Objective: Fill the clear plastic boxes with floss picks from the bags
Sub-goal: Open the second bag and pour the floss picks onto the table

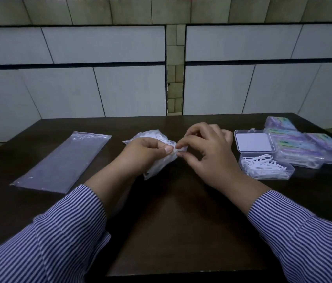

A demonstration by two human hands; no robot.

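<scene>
Flat bag [62, 161] left of my hands; open box [263, 155] right; stacked boxes [305, 144] beyond it, all on table [171, 221].

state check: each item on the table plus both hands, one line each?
bag of floss picks: full, pinched by both hands
left hand: grips bag
right hand: fingers pinch bag's edge
open clear box: lid up, picks inside
closed boxes: shut, stacked at right
flat bag: empty, lying flat
</scene>
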